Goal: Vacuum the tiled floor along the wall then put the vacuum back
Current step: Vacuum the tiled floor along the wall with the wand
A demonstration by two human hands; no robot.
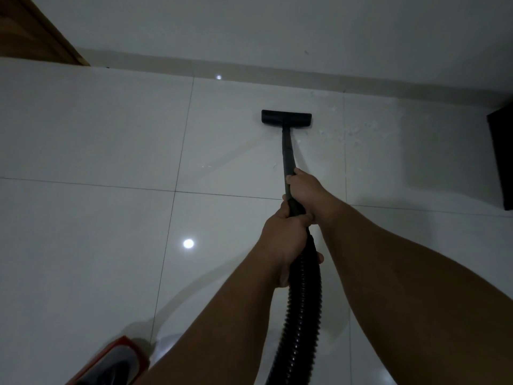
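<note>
Two hands are seen clamped on a black vacuum tube (287,151) at the centre of the frame: the right hand (305,190) is wrapped around it higher up, the left hand (283,234) just below, where the ribbed hose (302,307) begins. The nozzle (286,118) is laid flat on the tiled floor (97,134), near the skirting of the wall (249,29). Pale crumbs (358,129) are scattered just right of it. A red-edged vacuum body (116,362) is glimpsed at lower left, wood (30,31) at upper left, a dark object (502,151) at the right edge.
</note>
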